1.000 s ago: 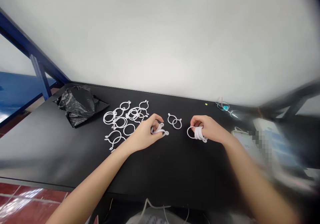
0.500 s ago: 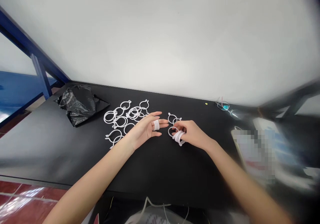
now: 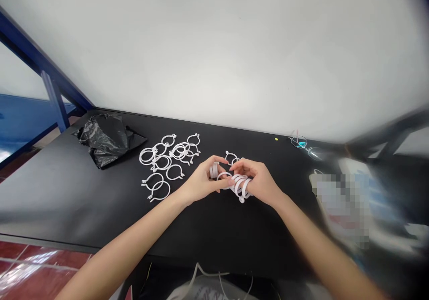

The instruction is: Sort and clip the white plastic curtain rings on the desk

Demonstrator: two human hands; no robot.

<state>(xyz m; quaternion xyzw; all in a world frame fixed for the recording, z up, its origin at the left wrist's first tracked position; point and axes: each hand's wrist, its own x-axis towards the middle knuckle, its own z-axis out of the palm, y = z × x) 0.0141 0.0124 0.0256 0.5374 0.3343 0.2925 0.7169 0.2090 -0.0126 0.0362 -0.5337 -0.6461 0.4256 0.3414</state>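
My left hand [image 3: 201, 181] and my right hand [image 3: 258, 181] meet above the middle of the black table [image 3: 67, 192]. Several white plastic rings [image 3: 241, 184] are threaded over the fingers of my right hand, which are curled round them. My left hand has a few white rings [image 3: 213, 170] round a finger and pinches one more ring [image 3: 224, 175] between thumb and fingertip, right against the right hand. A pair of loose rings [image 3: 232, 158] lies just behind the hands. A pile of loose white rings [image 3: 167, 159] is spread to the left.
A crumpled black plastic bag [image 3: 103, 138] lies at the table's back left. A blue metal frame [image 3: 50, 90] stands beyond it. Glasses [image 3: 303, 144] rest at the back right, near a blurred white device [image 3: 338, 197]. A white wall rises behind.
My right hand has come left from the table's right part to meet my left hand. My left hand opened flat, then closed to a pinch on a ring.
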